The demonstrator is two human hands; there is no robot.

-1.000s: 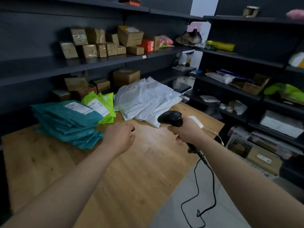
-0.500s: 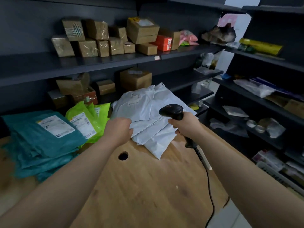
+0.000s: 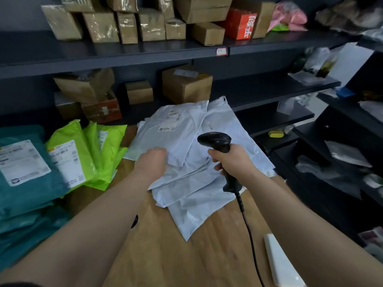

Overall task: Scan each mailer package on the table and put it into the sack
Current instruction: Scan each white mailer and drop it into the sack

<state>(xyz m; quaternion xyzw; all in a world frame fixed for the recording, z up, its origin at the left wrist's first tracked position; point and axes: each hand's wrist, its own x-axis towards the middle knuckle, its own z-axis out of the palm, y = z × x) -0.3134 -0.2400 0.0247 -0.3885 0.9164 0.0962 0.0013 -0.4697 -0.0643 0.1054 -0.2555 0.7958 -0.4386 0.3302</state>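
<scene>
Has closed in on the white pile (image 3: 196,195) within the last second; a second ago held the left hand (image 3: 154,162) fisted over bare table (image 3: 165,255), well short of the pile; half a second ago had it at the pile's left edge; now has it on the pile's left side, curled over the near corner of the top mailer (image 3: 176,129) and apparently pinching it; fingertips hidden behind the knuckles, so depth of pinch not to be told. Holds the scanner (image 3: 215,141) in the right hand (image 3: 234,162) as before, fingers wrapped round the handle, just above the pile's right half, head aimed toward the pile's far end; trails the cable (image 3: 248,230) off past the pile's near right edge. Shows the label of the top mailer face up toward the pile's far end, left of the scanner head. Leaves the green mailers (image 3: 83,154) just left of the pile and the teal mailers (image 3: 24,183) farther left, both untouched. Shows no sack anywhere around the pile. Means, most likely: reach finished, one white mailer picked out, scan next; probably calls for drawing that mailer clear of the pile and bringing the scanner head onto the label; nothing scanned or bagged yet, by the look of things. Risks dragging the slick, overlapped mailers underneath along with it.
</scene>
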